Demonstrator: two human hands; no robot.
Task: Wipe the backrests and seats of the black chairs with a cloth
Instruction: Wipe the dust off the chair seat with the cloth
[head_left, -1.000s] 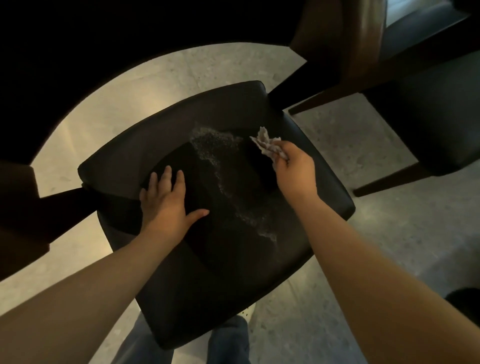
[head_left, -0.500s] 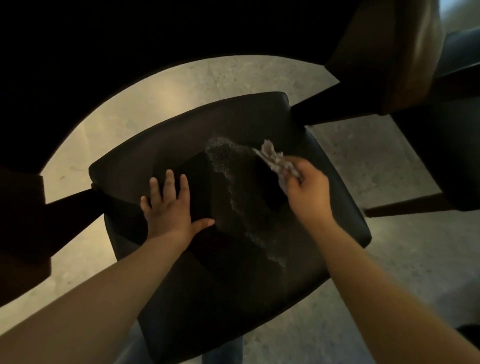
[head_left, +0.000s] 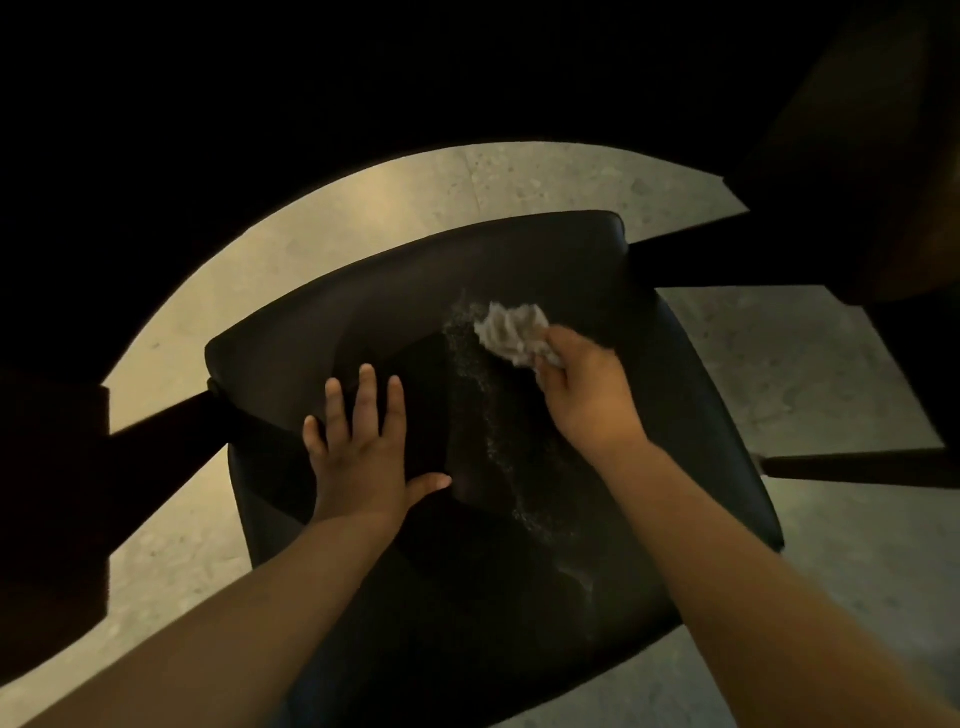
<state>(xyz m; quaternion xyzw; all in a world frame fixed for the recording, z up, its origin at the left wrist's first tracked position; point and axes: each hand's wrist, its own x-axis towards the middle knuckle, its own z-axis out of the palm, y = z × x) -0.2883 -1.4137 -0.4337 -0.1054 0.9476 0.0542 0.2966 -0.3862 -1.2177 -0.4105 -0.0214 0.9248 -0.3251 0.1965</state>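
Black chair seat (head_left: 363, 322): left grip (head_left: 363, 447) flat, right grip (head_left: 587, 400) tight around crumpled cloth (head_left: 509, 332).

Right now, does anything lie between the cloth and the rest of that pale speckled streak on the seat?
Nothing visible does. The cloth, gripped by the right hand, sits at the far end of the streak, which runs bare down the seat. The left hand lies flat just left of it.
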